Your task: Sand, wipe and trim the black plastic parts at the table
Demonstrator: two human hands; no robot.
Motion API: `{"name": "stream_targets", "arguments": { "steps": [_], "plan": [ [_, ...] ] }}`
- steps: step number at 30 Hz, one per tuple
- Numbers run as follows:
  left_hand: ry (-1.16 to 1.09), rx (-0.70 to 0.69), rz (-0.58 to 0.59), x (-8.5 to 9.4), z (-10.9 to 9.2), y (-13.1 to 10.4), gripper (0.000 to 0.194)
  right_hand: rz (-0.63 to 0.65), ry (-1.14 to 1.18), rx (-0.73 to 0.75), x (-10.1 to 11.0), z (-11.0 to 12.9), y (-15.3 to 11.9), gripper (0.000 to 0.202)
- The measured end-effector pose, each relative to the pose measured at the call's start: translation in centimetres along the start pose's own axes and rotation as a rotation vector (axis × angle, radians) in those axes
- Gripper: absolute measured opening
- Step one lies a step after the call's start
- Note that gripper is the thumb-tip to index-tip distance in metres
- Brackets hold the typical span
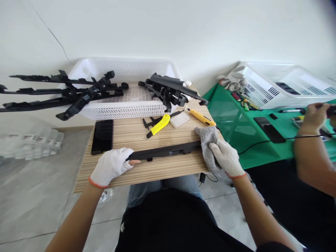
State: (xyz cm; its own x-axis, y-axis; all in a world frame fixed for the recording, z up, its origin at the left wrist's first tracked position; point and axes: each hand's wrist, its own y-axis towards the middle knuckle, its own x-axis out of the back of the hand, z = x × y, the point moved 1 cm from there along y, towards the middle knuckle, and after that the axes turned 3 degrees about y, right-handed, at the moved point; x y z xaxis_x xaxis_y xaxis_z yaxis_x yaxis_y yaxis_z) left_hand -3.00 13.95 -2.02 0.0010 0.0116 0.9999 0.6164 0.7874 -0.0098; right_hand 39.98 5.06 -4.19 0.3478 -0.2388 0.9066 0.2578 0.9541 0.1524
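Our left hand [112, 166], in a white knit glove with an orange cuff and a bare thumb tip, is closing around the near-left end of a long black plastic strip [160, 152]. Our right hand [226, 158], gloved alike, is pinching a gray cloth [208, 154], which is covering the strip's right end; we cannot tell whether the fingers are gripping the strip through it. The strip is stretching between both hands above the front part of a striped wooden table [168, 170], and we cannot tell whether it is touching the top.

Just beyond it, a yellow cutter [160, 125] is lying near a black caliper [149, 123], a white block [180, 120] and an orange-yellow pen-shaped tool [201, 117]. A dark flat device [99, 147] is lying at the table's left edge, near our left hand.

Farther back, a white basket [120, 112] is carrying two groups of black parts: one [88, 95] is jutting out over its left side, the other [168, 82] is resting at its right.

To our right, a co-worker's hand [313, 117] is holding something dark above a green table [252, 159], where another white basket [262, 89] and a black phone [270, 130] are sitting.
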Motion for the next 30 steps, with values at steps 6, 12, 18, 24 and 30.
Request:
{"name": "stream_targets", "arguments": {
  "steps": [6,12,18,24,30],
  "plan": [
    [0.011,0.008,0.037,0.3,0.1,0.2,0.064,0.179,0.354,-0.153,2.1,-0.4,-0.8,0.042],
    [0.001,0.003,0.053,0.3,0.2,0.2,0.07,0.223,0.44,-0.153,2.1,-0.3,-1.1,0.061],
    [0.018,0.046,0.075,0.3,0.3,0.0,0.074,0.096,0.412,-0.353,1.4,-1.4,-1.8,0.045],
    [0.026,0.048,0.084,0.6,0.3,-0.1,0.077,0.048,0.433,-0.299,1.7,-1.0,-2.0,0.041],
    [0.011,0.03,0.071,0.6,0.4,-0.2,0.074,0.094,0.422,-0.25,1.7,-0.1,-1.4,0.048]
  ]
}}
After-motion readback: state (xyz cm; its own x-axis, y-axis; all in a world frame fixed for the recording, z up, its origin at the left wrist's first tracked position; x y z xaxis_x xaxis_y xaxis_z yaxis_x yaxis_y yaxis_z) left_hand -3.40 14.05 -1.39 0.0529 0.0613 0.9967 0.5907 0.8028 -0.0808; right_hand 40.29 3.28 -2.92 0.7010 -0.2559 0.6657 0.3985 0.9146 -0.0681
